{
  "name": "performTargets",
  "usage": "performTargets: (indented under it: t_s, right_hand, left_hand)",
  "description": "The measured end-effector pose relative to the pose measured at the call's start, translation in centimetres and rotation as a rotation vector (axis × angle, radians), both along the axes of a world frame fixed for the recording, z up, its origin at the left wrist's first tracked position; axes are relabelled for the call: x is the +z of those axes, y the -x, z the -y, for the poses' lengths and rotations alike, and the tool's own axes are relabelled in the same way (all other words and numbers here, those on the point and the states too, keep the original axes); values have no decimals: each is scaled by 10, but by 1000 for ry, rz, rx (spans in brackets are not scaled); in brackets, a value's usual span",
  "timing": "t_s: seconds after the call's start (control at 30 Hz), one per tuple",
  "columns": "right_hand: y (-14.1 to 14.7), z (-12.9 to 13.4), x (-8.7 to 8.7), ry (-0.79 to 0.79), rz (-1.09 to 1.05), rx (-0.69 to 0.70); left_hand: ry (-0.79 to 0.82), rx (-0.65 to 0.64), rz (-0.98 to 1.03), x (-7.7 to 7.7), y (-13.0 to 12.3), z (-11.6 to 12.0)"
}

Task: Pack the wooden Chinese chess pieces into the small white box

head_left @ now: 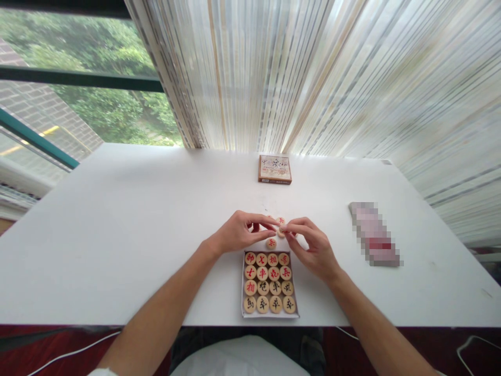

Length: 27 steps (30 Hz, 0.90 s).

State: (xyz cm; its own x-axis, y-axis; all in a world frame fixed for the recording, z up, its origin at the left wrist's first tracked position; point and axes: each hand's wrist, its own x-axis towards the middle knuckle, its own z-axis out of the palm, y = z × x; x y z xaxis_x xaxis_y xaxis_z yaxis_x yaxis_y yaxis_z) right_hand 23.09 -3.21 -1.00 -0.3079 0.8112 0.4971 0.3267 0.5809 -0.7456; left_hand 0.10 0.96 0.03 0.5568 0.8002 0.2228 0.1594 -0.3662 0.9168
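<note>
A shallow white box at the table's front edge holds rows of round wooden chess pieces, red-marked at the back and black-marked at the front. Just behind it, a loose red-marked piece lies on the table. My left hand is left of the loose pieces, its thumb and index finger apart beside a piece. Opposite it, my right hand pinches a wooden piece at its fingertips. Another red-marked piece shows just beyond the fingertips. More pieces there are partly hidden by my fingers.
A flat printed box lies near the back edge of the white table. On the right is a blurred pinkish object. Striped curtains and a window stand behind the table.
</note>
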Motion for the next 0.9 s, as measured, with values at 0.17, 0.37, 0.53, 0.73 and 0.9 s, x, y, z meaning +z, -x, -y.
performTargets:
  t_s: [0.17,0.37,0.53,0.73,0.9]
  right_hand:
    - [-5,-2,-2,-8,-4,-60]
    - [-7,-7,-13,83,-102,-144]
    - [-13,-16,-17,63,-164,-225]
    - [-20,0,1,115,-203,-316]
    - [-16,51,1,253,-211,-359]
  left_hand:
    - [-78,58,-21,1,4,-2]
    - [-165,116,-134,16,13,-3]
    - [-209,101,-242,37,19,15]
    - [-235,57,-270,35,17,60]
    - [-171,179,-272,13,28,89]
